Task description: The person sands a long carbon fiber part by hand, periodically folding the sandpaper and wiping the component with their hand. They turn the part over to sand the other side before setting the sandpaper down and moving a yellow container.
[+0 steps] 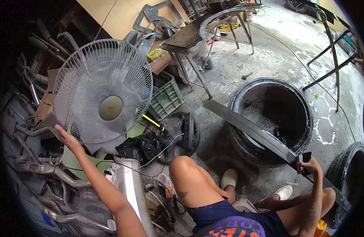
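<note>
My left hand [70, 141] is stretched out at the lower left edge of a round fan's wire cage [111, 108], its fingers extended and nothing visible in them. On the right, my right hand [309, 165] is closed around a small black block [303, 161], which rests against a long carbon-patterned strip [249, 128]. The strip slants from the middle of the view down to the lower right, across the rim of a large tire [271, 118] and over my right knee's side. What lies under my right fingers is partly hidden.
Metal pipes [51, 170] crowd the left. A green crate [166, 96] stands behind the fan. Near my knee are a black bag [140, 147] and a silver cylinder [131, 189]. Another tire [350, 173] lies at right; a trestle [190, 75] stands behind.
</note>
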A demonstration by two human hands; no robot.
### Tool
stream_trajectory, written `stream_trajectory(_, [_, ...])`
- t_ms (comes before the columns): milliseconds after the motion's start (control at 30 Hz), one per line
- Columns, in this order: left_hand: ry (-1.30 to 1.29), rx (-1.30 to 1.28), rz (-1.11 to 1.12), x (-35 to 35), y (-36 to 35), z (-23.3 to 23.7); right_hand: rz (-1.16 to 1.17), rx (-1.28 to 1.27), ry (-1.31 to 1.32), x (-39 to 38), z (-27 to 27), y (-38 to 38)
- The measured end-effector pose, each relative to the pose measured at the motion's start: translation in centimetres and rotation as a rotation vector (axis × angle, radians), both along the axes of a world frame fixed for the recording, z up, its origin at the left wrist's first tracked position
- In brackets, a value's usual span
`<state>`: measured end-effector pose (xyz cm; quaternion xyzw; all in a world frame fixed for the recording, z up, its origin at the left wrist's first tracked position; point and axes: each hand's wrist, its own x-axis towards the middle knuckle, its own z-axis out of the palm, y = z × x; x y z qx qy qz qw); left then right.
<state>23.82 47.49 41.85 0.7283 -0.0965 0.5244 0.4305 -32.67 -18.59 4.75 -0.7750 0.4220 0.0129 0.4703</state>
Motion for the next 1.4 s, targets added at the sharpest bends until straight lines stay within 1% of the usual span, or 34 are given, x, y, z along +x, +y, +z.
stream_trajectory(100, [-0.002, -0.027, -0.047, 2.9, 2.8, 0.8, 0.007, -0.023, 0.085, -0.1, -0.3, -0.2])
stream_trajectory(167, [0.105, -0.127, -0.016, 4.6, 4.4, 1.5, 0.004, -0.089, 0.137, -0.2, -0.8, -0.3])
stream_trajectory(200, [0.090, -0.109, -0.003, 6.0, 5.8, 1.6, -0.001, -0.093, 0.138, -0.2, -1.0, -0.3])
stream_trajectory(267, [0.101, -0.184, -0.071, 8.0, 8.6, 2.4, 0.016, -0.071, -0.056, -0.3, -1.4, -0.2])
stream_trajectory(300, [0.116, -0.254, -0.138, 8.6, 9.0, 2.1, 0.001, -0.075, -0.049, -0.2, -1.3, -0.1])
stream_trajectory(333, [0.153, -0.267, -0.198, 7.9, 9.0, 2.5, -0.025, 0.037, -0.016, 0.1, -0.9, 0.1])
stream_trajectory(367, [0.161, -0.266, -0.274, 11.0, 13.0, 3.0, -0.062, 0.149, 0.017, 0.2, -0.3, 0.3])
stream_trajectory(400, [0.159, -0.224, -0.199, 10.8, 13.4, 3.4, -0.052, 0.155, 0.045, 0.4, 0.5, 0.5])
stream_trajectory(433, [0.058, -0.171, -0.146, 11.2, 14.1, 3.3, -0.044, 0.163, 0.074, 0.4, 1.3, 0.7])
stream_trajectory(467, [0.071, -0.131, -0.056, 10.6, 15.7, 4.1, -0.065, 0.191, 0.067, 0.5, 2.0, 1.1])
stream_trajectory(500, [-0.030, -0.229, -0.131, 7.6, 12.9, 4.6, -0.082, 0.221, 0.055, 0.7, 2.4, 1.5])
stream_trajectory(533, [-0.125, -0.072, -0.148, 1.0, 5.9, 4.1, -0.064, 0.205, 0.018, 0.5, 2.1, 1.5])
stream_trajectory(567, [-0.145, 0.029, -0.271, -2.1, 3.1, 3.1, -0.040, 0.192, -0.016, 0.4, 1.9, 1.8])
stream_trajectory(600, [-0.098, -0.025, -0.457, -6.0, -1.4, 1.3, -0.104, 0.157, -0.003, 0.7, 3.0, 2.7])
stream_trajectory(633, [-0.018, -0.039, -0.647, -6.8, -2.3, -1.9, -0.081, 0.121, -0.034, 0.7, 3.3, 2.9])
stream_trajectory(667, [0.061, -0.053, -0.830, -7.0, -3.2, -6.3, -0.077, 0.096, -0.014, 0.3, 2.2, 2.6])
stream_trajectory(700, [0.073, 0.091, -0.917, -9.9, -8.3, -10.3, -0.068, 0.071, 0.003, 0.3, 1.6, 2.5])
stream_trajectory(733, [0.194, 0.136, -1.025, -13.2, -13.9, -13.6, -0.059, 0.072, 0.003, -0.2, 1.3, 2.4])
stream_trajectory(767, [0.309, 0.023, -1.218, -17.4, -21.2, -16.1, -0.085, 0.178, -0.031, -0.2, 2.3, 2.5])
stream_trajectory(800, [0.674, 0.075, -1.100, -21.5, -26.3, -17.3, -0.099, 0.287, -0.067, 0.4, 2.8, 2.5])
stream_trajectory(833, [0.628, -0.236, -1.659, -21.7, -30.1, -22.0, -0.070, 0.303, -0.042, 0.3, 2.2, 1.9])
stream_trajectory(867, [0.548, 0.215, -1.485, -23.8, -33.6, -23.6, -0.094, 0.254, 0.006, 0.2, 1.7, 1.5])
stream_trajectory(900, [0.450, 0.548, -1.523, -25.2, -36.7, -22.5, -0.033, 0.219, -0.031, 0.2, 1.5, 1.1])
stream_trajectory(933, [0.622, 0.627, -1.674, -26.8, -39.1, -23.1, -0.024, 0.162, -0.053, 0.2, 1.6, 1.1])
stream_trajectory(967, [0.616, 0.734, -1.800, -27.8, -41.4, -24.5, -0.008, 0.134, -0.071, -0.6, -1.5, -0.2])
stream_trajectory(1033, [0.539, 0.966, -1.952, -29.4, -45.1, -26.4, -0.079, 0.127, -0.002, 0.1, 0.5, 0.8])
stream_trajectory(1133, [0.538, 0.990, -1.961, -31.5, -48.5, -28.6, -0.097, 0.092, -0.034, 0.2, 0.6, 1.1])
stream_trajectory(1167, [0.534, 0.981, -1.999, -32.1, -49.3, -29.5, -0.048, 0.036, -0.015, 0.0, 0.1, 0.5])
stream_trajectory(1200, [0.500, 0.941, -1.965, -32.7, -49.7, -30.0, -0.069, 0.102, 0.022, 0.3, 1.2, 0.8])
stream_trajectory(1233, [0.471, 0.894, -1.940, -33.7, -50.1, -30.8, -0.028, 0.103, -0.123, 0.2, 0.8, 0.8])
stream_trajectory(1300, [0.438, 0.831, -1.937, -34.4, -50.6, -32.0, -0.116, 0.174, 0.044, 0.3, 2.3, 0.7])
stream_trajectory(1333, [0.501, 0.831, -1.955, -34.3, -50.7, -32.3, -0.080, 0.068, -0.104, -0.7, -0.5, -0.1])
stream_trajectory(1367, [0.565, 0.841, -1.954, -33.8, -50.6, -31.6, -0.190, 0.179, -0.087, 0.6, 3.6, 1.3])
stream_trajectory(1400, [0.570, 0.837, -1.972, -33.6, -50.5, -31.0, -0.209, 0.160, -0.118, 1.0, 4.7, 1.4])
